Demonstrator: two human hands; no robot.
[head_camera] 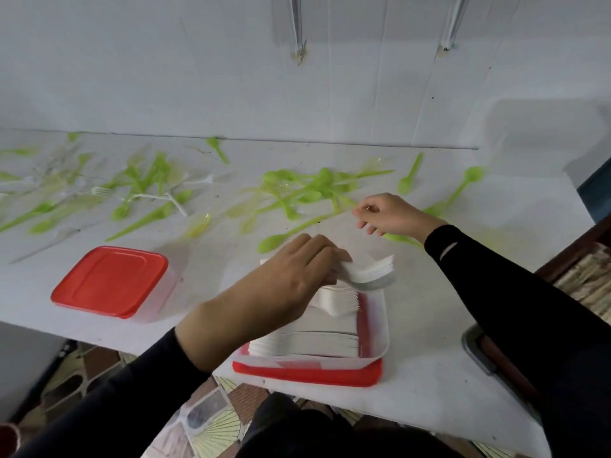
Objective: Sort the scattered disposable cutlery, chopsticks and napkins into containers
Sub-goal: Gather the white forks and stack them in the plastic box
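The left hand (pixel 291 279) curls its fingers round a bundle of white forks (pixel 370 276), the prongs fanning out past the fingertips. Directly under those fingers sits the open box (pixel 385 325), standing on its red lid (pixel 307 375), with more white forks (pixel 317 342) stacked inside. To set the bundle down well, I judge the fingers should lower it flat, prongs facing the same way as the stack below, and let go only once it rests, so nothing slides over the low wall.

The right hand (pixel 393 216) hovers beyond the bundle, fingers bent and thumb close to forefinger; whether they pinch anything I cannot tell. Green spoons (pixel 297 190) lie scattered just past its fingertips. A closed box (pixel 109 279) sits well left of the left hand.
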